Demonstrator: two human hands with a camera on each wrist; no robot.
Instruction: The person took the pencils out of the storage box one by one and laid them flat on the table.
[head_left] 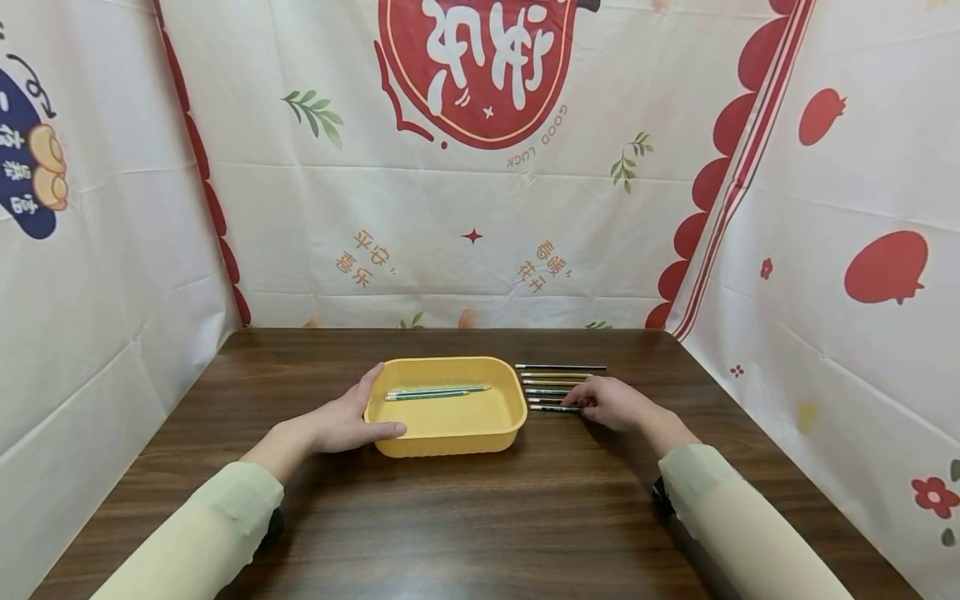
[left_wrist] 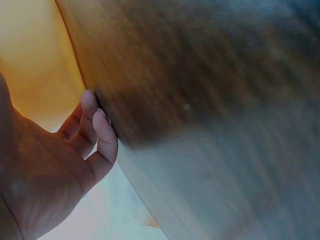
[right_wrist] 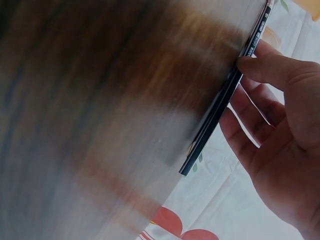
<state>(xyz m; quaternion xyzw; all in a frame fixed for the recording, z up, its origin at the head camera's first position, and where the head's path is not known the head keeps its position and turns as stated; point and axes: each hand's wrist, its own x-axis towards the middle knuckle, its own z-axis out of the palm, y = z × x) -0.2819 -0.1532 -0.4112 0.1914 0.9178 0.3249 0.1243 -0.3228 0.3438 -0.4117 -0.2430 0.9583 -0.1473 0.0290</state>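
Note:
A yellow plastic basket (head_left: 450,447) stands on the table with green pencils (head_left: 431,394) lying inside. My left hand (head_left: 352,419) grips its left end, the thumb over the near corner and the fingers along the left side. In the left wrist view the fingers (left_wrist: 106,142) bend against the basket's outside. To the right lies a row of several pencils, black, gold and green. With thumb and fingers my right hand (head_left: 611,403) pinches the nearest one, a black pencil (head_left: 553,408). White lettering shows on this black pencil (right_wrist: 212,115) in the right wrist view.
The dark wooden table (head_left: 480,517) carries everything. Another black pencil (head_left: 562,367) marks the far end of the row, with a gold pencil (head_left: 553,375) just nearer. Printed white cloth (head_left: 450,225) walls in the back and both sides.

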